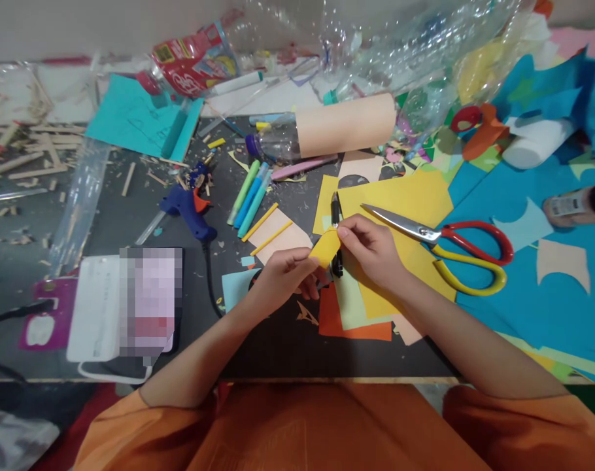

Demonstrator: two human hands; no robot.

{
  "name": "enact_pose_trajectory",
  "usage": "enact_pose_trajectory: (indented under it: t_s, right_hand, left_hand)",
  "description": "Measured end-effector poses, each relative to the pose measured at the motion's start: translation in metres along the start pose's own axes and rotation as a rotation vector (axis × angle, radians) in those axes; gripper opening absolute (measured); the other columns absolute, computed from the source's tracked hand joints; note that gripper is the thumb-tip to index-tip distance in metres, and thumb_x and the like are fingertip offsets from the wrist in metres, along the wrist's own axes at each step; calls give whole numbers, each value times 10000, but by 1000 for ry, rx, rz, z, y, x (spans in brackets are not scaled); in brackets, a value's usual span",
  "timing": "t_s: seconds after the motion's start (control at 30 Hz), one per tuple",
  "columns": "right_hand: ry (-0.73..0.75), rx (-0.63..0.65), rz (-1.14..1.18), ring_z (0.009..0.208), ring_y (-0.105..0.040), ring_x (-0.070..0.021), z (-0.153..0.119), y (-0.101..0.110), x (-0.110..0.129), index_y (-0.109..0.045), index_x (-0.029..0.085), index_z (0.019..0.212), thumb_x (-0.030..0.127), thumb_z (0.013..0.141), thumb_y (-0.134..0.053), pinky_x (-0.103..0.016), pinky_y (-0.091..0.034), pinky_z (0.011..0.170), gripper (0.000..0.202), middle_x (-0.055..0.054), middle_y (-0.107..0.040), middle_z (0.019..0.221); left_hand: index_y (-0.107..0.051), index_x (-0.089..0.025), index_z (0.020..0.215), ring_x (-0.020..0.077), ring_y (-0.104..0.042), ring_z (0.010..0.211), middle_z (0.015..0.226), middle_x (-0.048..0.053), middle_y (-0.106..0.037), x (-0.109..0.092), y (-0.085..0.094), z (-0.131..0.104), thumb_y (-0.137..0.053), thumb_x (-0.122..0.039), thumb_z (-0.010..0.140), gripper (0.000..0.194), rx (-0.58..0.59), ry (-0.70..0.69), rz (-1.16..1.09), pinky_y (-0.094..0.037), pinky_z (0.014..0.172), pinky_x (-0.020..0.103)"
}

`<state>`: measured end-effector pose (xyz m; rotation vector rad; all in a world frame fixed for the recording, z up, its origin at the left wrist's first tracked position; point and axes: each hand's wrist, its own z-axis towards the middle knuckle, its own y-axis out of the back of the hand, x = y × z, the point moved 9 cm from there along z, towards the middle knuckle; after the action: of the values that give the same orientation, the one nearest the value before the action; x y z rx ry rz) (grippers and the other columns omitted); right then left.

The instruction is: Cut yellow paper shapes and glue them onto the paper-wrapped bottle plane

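Both my hands hold one small yellow paper piece [325, 248] above the dark table. My left hand [290, 271] pinches its lower left part between thumb and fingers. At its upper right end, the fingertips of my right hand [369, 247] are closed on the edge. Just behind the piece lies a black pen [335, 208], partly covered by it. A large yellow paper sheet [400, 196] lies under my right hand. To the right rest scissors [425, 232] with one red and one yellow handle, their blades pointing left.
A blue glue gun [187, 206], several markers [251, 196] and two yellow strips [272, 238] lie left of my hands. Behind stands clutter: a paper-wrapped bottle [346, 124] on its side and plastic bottles. Blue paper [513, 307] covers the right; a phone [153, 301] lies left.
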<state>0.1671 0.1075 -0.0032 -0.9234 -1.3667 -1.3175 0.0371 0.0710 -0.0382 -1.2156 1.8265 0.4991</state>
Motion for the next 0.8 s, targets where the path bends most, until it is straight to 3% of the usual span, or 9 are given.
enact_pose_trajectory:
  t_s: [0.27, 0.4, 0.47, 0.6, 0.73, 0.8]
  right_hand:
    - [21, 126, -161, 545, -501, -114, -1, -6, 5, -565, 201, 753, 314, 916, -498, -234, -382, 542, 209, 20, -574, 627]
    - [64, 180, -347, 648, -606, -154, 0, -3, 21, -617, 197, 814, 321, 955, -451, -254, -438, 606, 251, -21, -664, 707]
    - [89, 180, -538, 776, -664, -202, -3, 12, 34, -653, 195, 970, 343, 968, -438, -291, -473, 667, 261, -71, -719, 872]
    - [37, 57, -1088, 903, -677, -317, -26, 77, 40, -599, 177, 1227, 378, 984, -341, -384, -501, 654, 407, -179, -694, 1102]
    - [-83, 232, -1404, 932, -654, -368, -62, 120, -3, -461, 96, 1389, 243, 929, -353, -461, -537, 707, 494, -231, -660, 1092]
    - [-35, 320, -1452, 909, -650, -361, -71, 123, -20, -453, 124, 1411, 203, 869, -403, -469, -548, 717, 550, -223, -636, 1094]
  left_hand:
    - [-631, -148, 980, 96, -643, 482, 928, 82, -750, 7, -22, 3, -620, -439, 817, 333, 165, 97, -222, -480, 453, 196]
    - [-646, -133, 966, 92, -602, 440, 790, 51, -712, 6, -28, 4, -607, -421, 820, 326, 197, 108, -283, -424, 417, 197]
    - [-640, -137, 937, 90, -585, 431, 711, 15, -667, 3, -23, 6, -601, -420, 813, 311, 148, 79, -315, -402, 411, 195]
    - [-617, -145, 875, 76, -534, 402, 621, -25, -599, 1, -10, 9, -578, -362, 808, 230, 19, 36, -391, -350, 400, 186]
    - [-613, -140, 844, 79, -520, 388, 577, -32, -575, 2, -5, 10, -526, -317, 822, 198, -27, 13, -450, -366, 420, 200]
    - [-617, -134, 839, 92, -537, 401, 581, -18, -592, 2, -4, 10, -512, -332, 821, 225, -24, 5, -452, -393, 441, 213]
